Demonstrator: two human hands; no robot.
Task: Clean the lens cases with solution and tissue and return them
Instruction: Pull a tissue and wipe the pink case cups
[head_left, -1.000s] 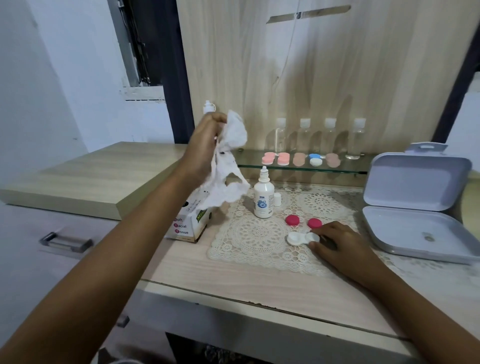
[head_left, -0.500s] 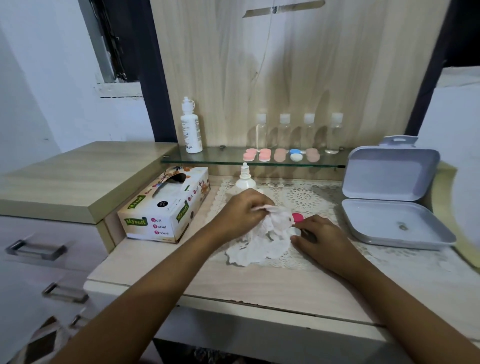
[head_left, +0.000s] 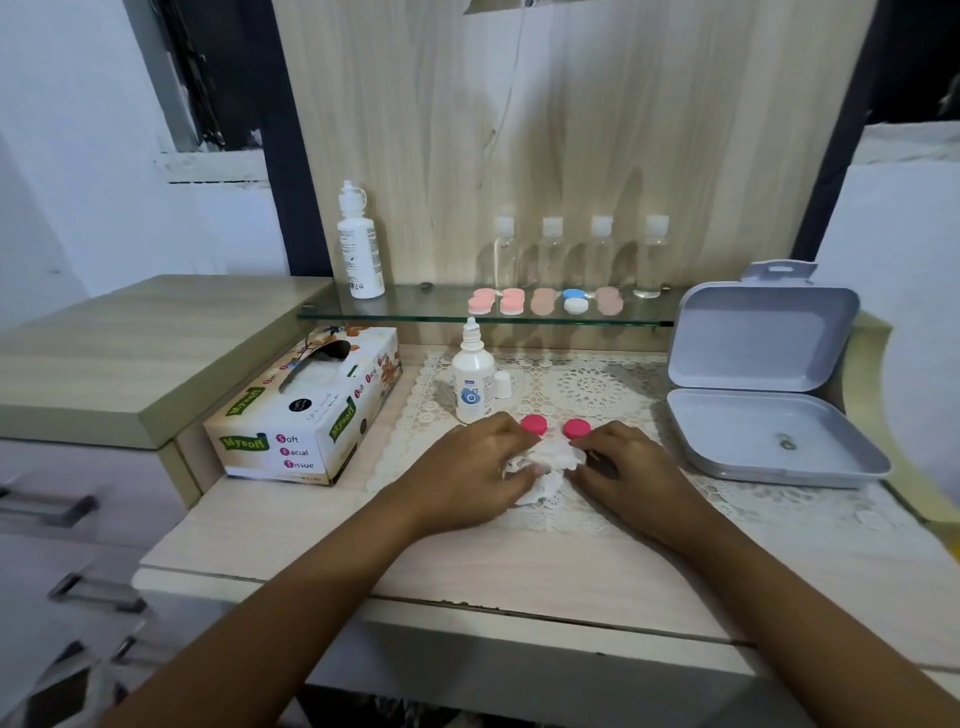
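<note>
The tissue box (head_left: 306, 415) at the left of the bench (head_left: 519, 566) carries the only clear writing: "Mysoft" in green banners and "Soft Facial Tissue" with red initial dots, on glossy white card with orange flowers and a dark oval slot on top. The solution bottle (head_left: 471, 382) stands upright on the lace mat (head_left: 592, 387), white plastic with a nozzle tip and a blue round logo; its small print is too small to read. A small white cap (head_left: 502, 384) stands just beside it. On the glass shelf (head_left: 415, 314) a tall white bottle (head_left: 358, 249) has a label too blurred to read, and four clear bottles (head_left: 551, 252) with white caps stand in a row behind the lens cases (head_left: 511, 302), which are round, paired and pale pink, with one blue-and-white case (head_left: 574, 301) among them. Two round pink caps (head_left: 534, 425) lie on the crocheted mat just beyond the hands. The crumpled white tissue (head_left: 550, 460) sits on the mat between the hands: the left hand (head_left: 467, 475) has its fingers curled round it, gripping it. The right hand (head_left: 628, 475) has bent fingers meeting the tissue's right edge; whether they pinch it or something beneath, I cannot tell. At the right, a smooth grey plastic box (head_left: 779, 441) with rounded corners lies open, its lid upright.
</note>
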